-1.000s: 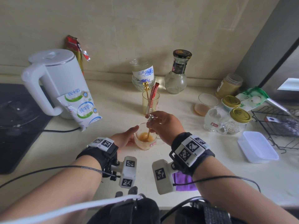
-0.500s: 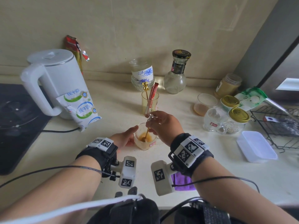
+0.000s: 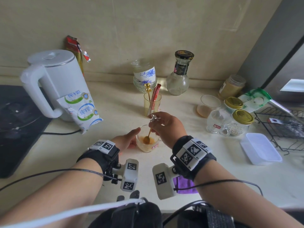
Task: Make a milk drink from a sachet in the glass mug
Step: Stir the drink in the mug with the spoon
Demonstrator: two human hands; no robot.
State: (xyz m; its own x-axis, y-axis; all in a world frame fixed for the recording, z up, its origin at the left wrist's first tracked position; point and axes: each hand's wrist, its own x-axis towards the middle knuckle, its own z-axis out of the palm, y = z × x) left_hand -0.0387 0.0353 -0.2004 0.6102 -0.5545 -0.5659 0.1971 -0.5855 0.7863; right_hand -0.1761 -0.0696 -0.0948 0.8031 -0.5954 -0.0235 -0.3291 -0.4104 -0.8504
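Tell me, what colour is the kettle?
The kettle is white all over, handle and lid too. The head camera shows it best, at the left of the counter.

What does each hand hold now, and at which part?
The right hand pinches the spoon near its top; the left hand grips the glass mug by its side.

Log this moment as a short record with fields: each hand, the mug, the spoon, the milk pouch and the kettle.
left hand: grip on the side of the glass mug, steadying it
right hand: pinching the spoon near its top
glass mug: upright on the counter, with brownish wet mix at the bottom
spoon: bowl down in the mix
milk pouch: leaning on the white kettle
white kettle: lid closed, far left of the mug
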